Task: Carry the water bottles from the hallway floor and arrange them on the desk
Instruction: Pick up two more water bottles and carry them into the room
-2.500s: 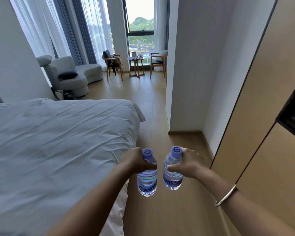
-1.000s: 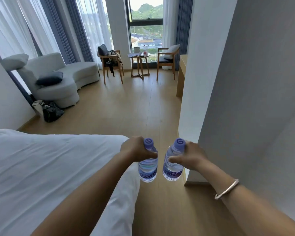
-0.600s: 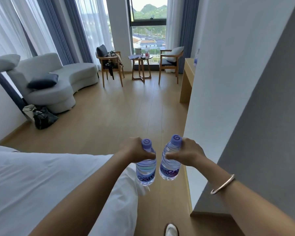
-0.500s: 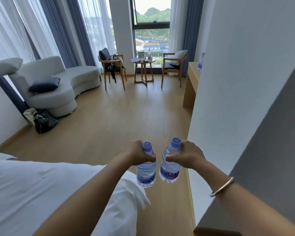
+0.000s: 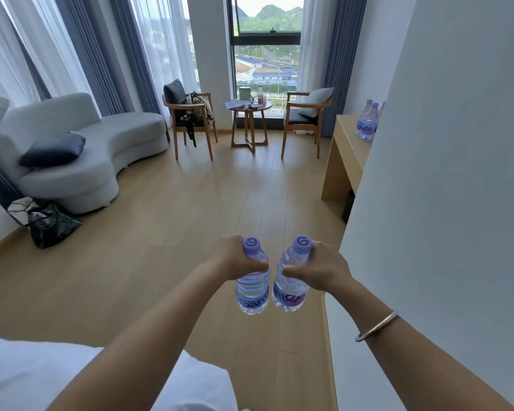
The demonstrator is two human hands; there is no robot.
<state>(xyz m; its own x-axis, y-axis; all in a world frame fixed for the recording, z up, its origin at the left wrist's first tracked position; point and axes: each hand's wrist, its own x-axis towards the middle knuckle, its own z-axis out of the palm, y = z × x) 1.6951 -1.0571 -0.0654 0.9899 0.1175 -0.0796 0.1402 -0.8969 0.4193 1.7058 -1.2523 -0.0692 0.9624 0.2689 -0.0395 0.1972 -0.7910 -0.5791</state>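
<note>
My left hand (image 5: pixel 232 258) grips one clear water bottle (image 5: pixel 252 292) with a purple cap just below its neck. My right hand (image 5: pixel 321 269) grips a second, matching bottle (image 5: pixel 290 292) the same way. Both bottles hang upright side by side over the wooden floor in front of me. The light wooden desk (image 5: pixel 346 143) stands ahead on the right, partly hidden by a white wall corner. Other water bottles (image 5: pixel 367 124) stand on the desk's top near that wall.
A white wall (image 5: pixel 442 173) juts out close on my right. The white bed (image 5: pixel 72 378) lies at lower left. A grey sofa (image 5: pixel 77 149), a black bag (image 5: pixel 49 222), two wooden chairs (image 5: pixel 190 120) and a small round table (image 5: pixel 248 109) stand by the window.
I have walked forward past the bed and along the wall. The desk and the bottles on it have come into view. Both hands keep holding their bottles.
</note>
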